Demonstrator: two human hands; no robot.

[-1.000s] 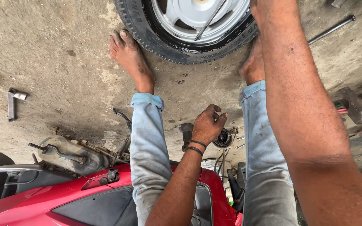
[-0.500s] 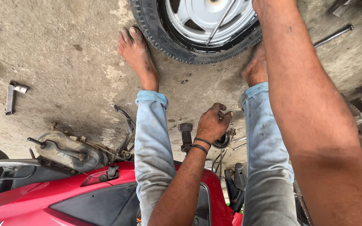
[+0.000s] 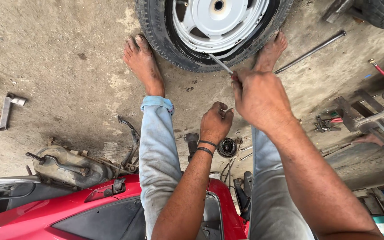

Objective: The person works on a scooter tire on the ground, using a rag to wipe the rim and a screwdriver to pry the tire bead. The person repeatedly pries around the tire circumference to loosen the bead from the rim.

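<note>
The biggest thing here is the wheel (image 3: 214, 26) lying flat on the concrete floor (image 3: 58, 66) at the far side — a black tyre (image 3: 156, 31) on a white rim (image 3: 227, 18), pinned between the person's two bare feet, one at its left edge and one at its right. Nearest the camera, low in the frame, sits the red scooter body (image 3: 67, 213) with a greasy engine part (image 3: 67, 164) just to its left and far side. The right hand (image 3: 263, 100) is raised over the near edge of the wheel, its fingers closed tight around a slim metal tyre lever (image 3: 221, 64) whose tip is pushed in where the tyre meets the rim. The left hand (image 3: 216, 124) hangs lower, between the knees, fingers curled into a loose fist (whether it grips anything I cannot tell), just above a small round black part (image 3: 226, 147). As a judgement, the tyre work looks early: the tyre appears seated on the rim all the way round as far as shows, with only the lever's tip worked in at one spot — the rest of the bead seems yet to be levered. A long steel bar (image 3: 312, 51) lies to the right, and a small bent tool (image 3: 7, 109) far left.
</note>
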